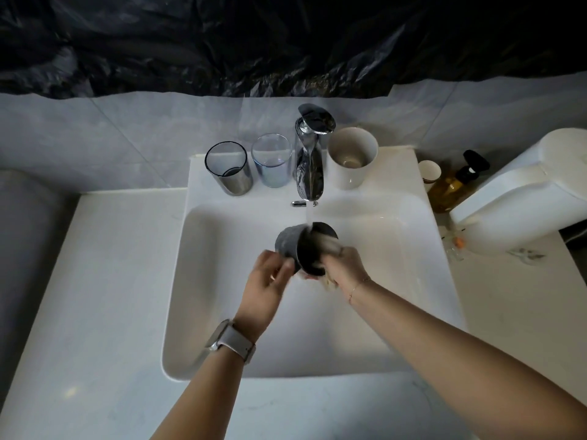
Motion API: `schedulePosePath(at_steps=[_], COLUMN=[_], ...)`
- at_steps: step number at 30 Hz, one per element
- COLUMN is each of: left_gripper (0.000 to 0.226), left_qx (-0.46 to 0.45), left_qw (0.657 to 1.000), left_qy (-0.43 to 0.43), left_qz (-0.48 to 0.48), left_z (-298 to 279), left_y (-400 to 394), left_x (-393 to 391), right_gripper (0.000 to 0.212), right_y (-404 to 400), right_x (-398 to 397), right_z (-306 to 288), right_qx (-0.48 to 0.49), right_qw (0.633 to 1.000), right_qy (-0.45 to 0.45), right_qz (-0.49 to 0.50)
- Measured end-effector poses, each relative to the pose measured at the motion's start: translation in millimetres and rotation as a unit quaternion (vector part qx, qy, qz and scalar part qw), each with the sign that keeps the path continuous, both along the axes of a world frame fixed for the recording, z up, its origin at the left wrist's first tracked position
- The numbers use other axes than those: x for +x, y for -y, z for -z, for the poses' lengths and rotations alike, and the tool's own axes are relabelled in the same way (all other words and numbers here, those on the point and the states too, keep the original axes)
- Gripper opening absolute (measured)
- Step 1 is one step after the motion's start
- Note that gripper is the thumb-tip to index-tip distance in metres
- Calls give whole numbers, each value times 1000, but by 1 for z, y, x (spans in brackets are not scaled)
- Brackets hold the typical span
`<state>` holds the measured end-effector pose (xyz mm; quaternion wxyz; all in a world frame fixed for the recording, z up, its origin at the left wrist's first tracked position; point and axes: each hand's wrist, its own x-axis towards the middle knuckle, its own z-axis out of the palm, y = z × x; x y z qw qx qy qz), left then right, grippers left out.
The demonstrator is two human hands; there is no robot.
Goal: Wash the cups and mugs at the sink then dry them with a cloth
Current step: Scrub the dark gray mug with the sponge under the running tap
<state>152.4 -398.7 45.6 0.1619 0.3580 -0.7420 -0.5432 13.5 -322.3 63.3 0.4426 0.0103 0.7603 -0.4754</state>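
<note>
Midway: my left hand (268,281) grips the dark cup (301,249), right hand (341,268) scrubs inside with a cloth (330,246); three cups wait far.

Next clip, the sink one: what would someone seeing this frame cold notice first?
First, the dark grey cup tipped over the middle of the white basin, gripped by the left hand while the right hand works a pale cloth inside it. Next, the chrome tap behind, flanked by a smoky glass tumbler, a clear bluish glass and a white mug.
</note>
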Motion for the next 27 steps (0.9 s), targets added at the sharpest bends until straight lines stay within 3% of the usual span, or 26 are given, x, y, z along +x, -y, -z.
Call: schedulePosePath(at_steps=[2,5,9,13,15,17,22,25,27], left_gripper=[18,46,59,65,63,61,61,68,64], left_qx=[94,237,264,281,289,308,307,269,260], left_qw=[989,970,959,953,947,935,908,913,925], left_qy=[-37,8,105,66,37,6,-34,-12,7], left_qz=[-106,-45,-18,-96,-134,-178,-281,-305,-276], left_z=[-14,-33,-38,-28,-30,-30,-24,-7,-6], left_y=[9,24,26,18,10,3,-6,-10,-17], left_x=[-9,-28,-43,-45,-47,-50,-55,-56,-55], right_gripper=[31,27,7,12,18,20,29,20,20], right_y=[-1,6,20,36,45,49,28,16,13], right_x=[-6,-17,-21,-27,-27,-23,4,11,5], right_z=[-14,-19,-24,-35,-38,-37,-17,-8,-2], right_qx=[18,56,108,128,124,109,69,60,75], right_qw=[996,969,916,857,845,860,952,988,990], right_qy=[-65,-168,-272,-375,-393,-388,-263,-121,-100], right_qz=[-66,-174,-275,-331,-341,-314,-143,-68,-63])
